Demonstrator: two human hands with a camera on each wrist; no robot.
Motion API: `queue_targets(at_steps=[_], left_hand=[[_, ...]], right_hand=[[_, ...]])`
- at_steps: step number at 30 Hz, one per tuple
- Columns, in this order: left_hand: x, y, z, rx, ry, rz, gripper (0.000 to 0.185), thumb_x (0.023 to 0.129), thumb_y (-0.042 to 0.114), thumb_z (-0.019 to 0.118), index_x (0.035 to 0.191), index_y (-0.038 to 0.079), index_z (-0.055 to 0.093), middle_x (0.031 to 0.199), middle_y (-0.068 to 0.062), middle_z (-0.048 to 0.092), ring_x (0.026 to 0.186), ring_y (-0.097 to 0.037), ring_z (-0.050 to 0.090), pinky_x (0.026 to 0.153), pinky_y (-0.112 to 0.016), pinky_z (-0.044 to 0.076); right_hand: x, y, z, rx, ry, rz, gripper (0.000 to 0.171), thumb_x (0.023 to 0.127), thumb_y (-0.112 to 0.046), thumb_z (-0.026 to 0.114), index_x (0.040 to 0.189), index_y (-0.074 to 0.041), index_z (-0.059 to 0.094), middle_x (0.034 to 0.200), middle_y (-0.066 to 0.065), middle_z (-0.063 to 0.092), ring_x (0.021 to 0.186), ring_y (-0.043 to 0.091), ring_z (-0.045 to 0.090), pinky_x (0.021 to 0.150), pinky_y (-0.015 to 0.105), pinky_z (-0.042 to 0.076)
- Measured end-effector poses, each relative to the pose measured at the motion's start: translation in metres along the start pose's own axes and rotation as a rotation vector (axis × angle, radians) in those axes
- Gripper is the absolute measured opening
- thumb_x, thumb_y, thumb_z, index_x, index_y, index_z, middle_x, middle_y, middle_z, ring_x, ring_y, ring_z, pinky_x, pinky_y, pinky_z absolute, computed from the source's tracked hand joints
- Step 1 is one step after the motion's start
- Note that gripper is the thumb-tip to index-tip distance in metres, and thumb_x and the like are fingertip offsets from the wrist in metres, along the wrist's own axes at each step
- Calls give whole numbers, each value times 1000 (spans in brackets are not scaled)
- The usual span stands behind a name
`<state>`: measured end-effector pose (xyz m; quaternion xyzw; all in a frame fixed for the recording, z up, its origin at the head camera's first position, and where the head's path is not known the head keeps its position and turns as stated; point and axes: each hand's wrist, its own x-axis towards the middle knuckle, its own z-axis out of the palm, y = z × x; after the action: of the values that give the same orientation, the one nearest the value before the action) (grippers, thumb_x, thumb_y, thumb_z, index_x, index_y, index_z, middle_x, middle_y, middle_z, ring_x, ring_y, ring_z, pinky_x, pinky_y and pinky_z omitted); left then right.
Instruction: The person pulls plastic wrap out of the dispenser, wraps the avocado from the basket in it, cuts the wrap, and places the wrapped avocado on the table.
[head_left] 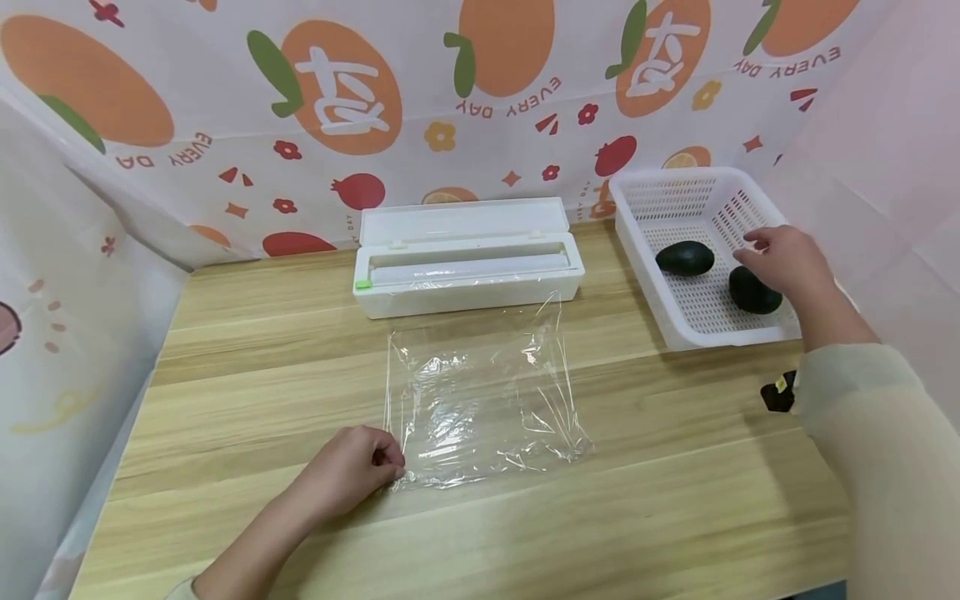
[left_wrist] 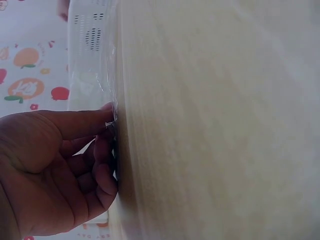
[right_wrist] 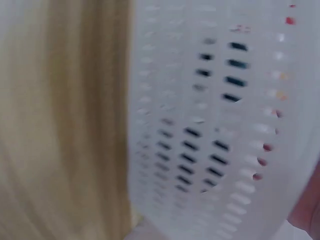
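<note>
A clear sheet of cling film [head_left: 480,400] lies flat on the wooden table [head_left: 225,350], in front of a white cling film dispenser box [head_left: 465,260] with its lid up. My left hand [head_left: 352,471] pinches the sheet's near left corner against the table; the left wrist view shows the fingers [left_wrist: 102,150] curled at the film's edge. My right hand [head_left: 783,258] hovers over a white slotted basket [head_left: 675,193] at the right, fingers relaxed, just above one of two dark avocados [head_left: 753,292]; the other avocado [head_left: 685,257] lies to its left.
A fruit-patterned backdrop [head_left: 480,100] walls the table at the back and sides. A small black object [head_left: 778,393] sits near the right edge beside my sleeve. The right wrist view shows only the blurred basket wall [right_wrist: 215,125] and table.
</note>
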<state>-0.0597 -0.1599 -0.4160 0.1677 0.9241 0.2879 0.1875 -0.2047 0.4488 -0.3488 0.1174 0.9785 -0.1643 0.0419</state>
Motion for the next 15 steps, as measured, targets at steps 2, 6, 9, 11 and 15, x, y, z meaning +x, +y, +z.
queue_targets(at_steps=[2, 6, 9, 11, 15], left_hand=[[0, 0, 0, -1, -1, -4, 20, 80, 6, 77, 70, 20, 67, 67, 10, 58, 64, -8, 50, 58, -22, 43], [1, 1, 1, -4, -4, -13, 20, 81, 6, 77, 70, 19, 67, 67, 10, 58, 64, -8, 51, 58, -22, 43], [0, 2, 1, -6, -5, -16, 19, 81, 6, 77, 70, 19, 67, 66, 10, 58, 64, -8, 51, 58, -22, 43], [0, 2, 1, -5, -4, -16, 19, 81, 6, 77, 70, 19, 67, 66, 10, 58, 64, -8, 51, 58, -22, 43], [0, 3, 0, 1, -5, -14, 19, 81, 6, 77, 71, 19, 68, 67, 10, 58, 65, -9, 51, 59, -22, 43]], right_hand=[[1, 8, 5, -36, -29, 21, 66, 98, -46, 50, 140, 4, 45, 131, 34, 47, 113, 50, 46, 93, 66, 41], [0, 18, 12, -95, -79, 29, 69, 95, -46, 54, 138, 7, 44, 133, 36, 45, 116, 53, 45, 95, 67, 39], [-4, 21, 16, -117, -100, 26, 72, 94, -43, 59, 137, 12, 42, 133, 38, 44, 118, 54, 44, 98, 67, 37], [-7, 21, 18, -110, -101, 35, 70, 92, -42, 62, 132, 13, 46, 127, 38, 48, 111, 52, 47, 94, 65, 40], [-12, 19, 22, -129, -74, 70, 59, 87, -46, 68, 102, 10, 58, 95, 27, 56, 86, 40, 50, 75, 53, 46]])
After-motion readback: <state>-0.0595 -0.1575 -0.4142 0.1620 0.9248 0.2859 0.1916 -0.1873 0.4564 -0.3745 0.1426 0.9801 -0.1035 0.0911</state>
